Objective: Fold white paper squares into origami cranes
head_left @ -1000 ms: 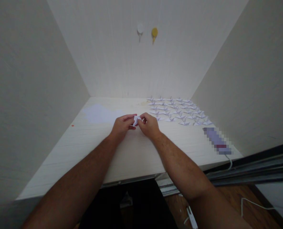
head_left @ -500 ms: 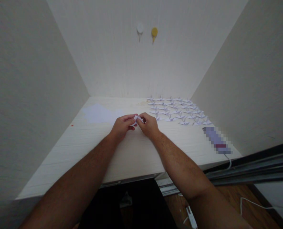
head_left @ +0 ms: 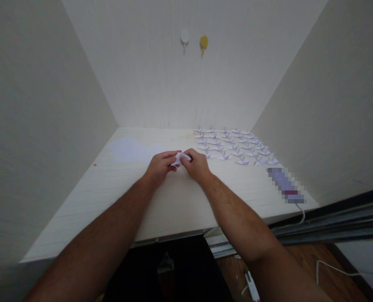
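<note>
- Folded white paper (head_left: 178, 160) sits between both hands, over the pale tabletop (head_left: 180, 205).
- Left hand (head_left: 157, 167): thumb and partly spread fingers pinch its left side.
- Right hand (head_left: 197, 165): curled tighter, thumb and forefinger pinching its right side.
- Flat white paper (head_left: 126, 149) lies left, paper cranes (head_left: 236, 148) in rows right.
- White hook (head_left: 184, 37) and yellow hook (head_left: 204, 41) are on the back wall (head_left: 161, 84).

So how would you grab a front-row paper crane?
I'd pinch the raised middle of a front-row paper crane, right hand coming from above and the near side: points stick out low both ways, and other cranes stand close behind.
</note>
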`<state>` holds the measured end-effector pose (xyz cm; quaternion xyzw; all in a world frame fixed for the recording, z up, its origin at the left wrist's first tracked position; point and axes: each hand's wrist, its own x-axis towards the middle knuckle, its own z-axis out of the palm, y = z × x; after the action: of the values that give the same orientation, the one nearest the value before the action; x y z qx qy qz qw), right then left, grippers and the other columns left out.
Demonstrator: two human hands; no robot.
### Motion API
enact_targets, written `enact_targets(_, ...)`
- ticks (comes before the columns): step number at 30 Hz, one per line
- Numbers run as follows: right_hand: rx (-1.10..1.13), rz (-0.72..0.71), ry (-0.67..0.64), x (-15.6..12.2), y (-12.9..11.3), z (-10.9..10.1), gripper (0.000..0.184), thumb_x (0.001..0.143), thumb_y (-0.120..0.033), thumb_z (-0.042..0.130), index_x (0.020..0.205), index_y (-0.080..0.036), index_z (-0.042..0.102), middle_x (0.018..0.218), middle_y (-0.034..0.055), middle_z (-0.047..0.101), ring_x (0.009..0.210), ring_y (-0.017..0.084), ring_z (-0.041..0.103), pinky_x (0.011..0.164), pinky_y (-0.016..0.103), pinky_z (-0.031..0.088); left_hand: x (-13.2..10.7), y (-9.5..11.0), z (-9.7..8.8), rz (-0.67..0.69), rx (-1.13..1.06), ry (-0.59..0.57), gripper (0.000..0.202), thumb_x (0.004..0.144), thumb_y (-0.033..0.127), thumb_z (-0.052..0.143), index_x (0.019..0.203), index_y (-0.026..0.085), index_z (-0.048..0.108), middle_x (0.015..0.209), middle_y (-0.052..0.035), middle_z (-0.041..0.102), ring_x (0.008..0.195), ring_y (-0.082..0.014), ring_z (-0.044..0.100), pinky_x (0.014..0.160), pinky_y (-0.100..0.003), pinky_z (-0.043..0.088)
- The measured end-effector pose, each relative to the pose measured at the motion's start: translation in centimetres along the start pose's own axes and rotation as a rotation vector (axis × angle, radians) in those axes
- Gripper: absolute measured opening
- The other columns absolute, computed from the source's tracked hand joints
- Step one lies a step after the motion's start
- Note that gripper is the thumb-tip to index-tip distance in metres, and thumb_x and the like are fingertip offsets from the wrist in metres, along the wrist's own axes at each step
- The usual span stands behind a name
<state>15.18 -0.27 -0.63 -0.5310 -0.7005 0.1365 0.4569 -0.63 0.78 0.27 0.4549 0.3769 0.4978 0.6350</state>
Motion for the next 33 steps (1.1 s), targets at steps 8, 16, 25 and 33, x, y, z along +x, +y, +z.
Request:
enact_targets(8,0.269,0.172,-0.015,0.48,0.64,0.07,0.016,0.078,-0.035,0.065,0.081,-0.02,0.065,0.052,-0.0057,0.056,0.048,0.011,0.054,0.049,0.022,0.039,0.14,-0.04,-0.16,-0.013,0.0,-0.007,0.036,0.062,0.018,0.074,0.097,0.009,0.076,0.09,-0.013,0.072,0.058,-0.0129,0.062,0.046,-0.022,0.045)
enact_targets(16,0.274,0.185,0.013,0.67,0.53,-0.25,0.012,0.073,-0.029,0.064,0.079,-0.019,0.065,0.056,-0.0057,0.055,0.05,0.01,0.051,0.049,0.022,0.038,0.04,0.07,-0.1,-0.02,0.01,-0.026,0.035,0.062,0.019,0.074,0.096,0.009,0.076,0.084,-0.0119,0.071,0.056,-0.0123,0.06,0.046,-0.023,0.043)
enact_targets(25,0.151,-0.099,0.063,0.49,0.28,-0.26,0.01,0.075,-0.016,0.058,0.079,-0.02,0.065,0.079,0.0002,0.065,0.076,0.014,0.059,0.074,0.027,0.046,-0.16,-0.07,0.25,-0.015,0.059,-0.038,0.034,0.06,0.022,0.075,0.091,0.01,0.075,0.083,-0.011,0.071,0.057,-0.0142,0.061,0.049,-0.025,0.043)
enact_targets(33,0.148,-0.188,0.058,0.55,0.38,-0.64,0.014,0.079,-0.013,0.055,0.077,-0.021,0.066,0.083,0.0027,0.065,0.081,0.016,0.06,0.075,0.029,0.047,0.02,-0.23,-0.13,-0.039,0.025,-0.075,0.032,0.062,0.021,0.074,0.092,0.01,0.075,0.077,-0.0089,0.069,0.057,-0.0142,0.061,0.049,-0.025,0.042)
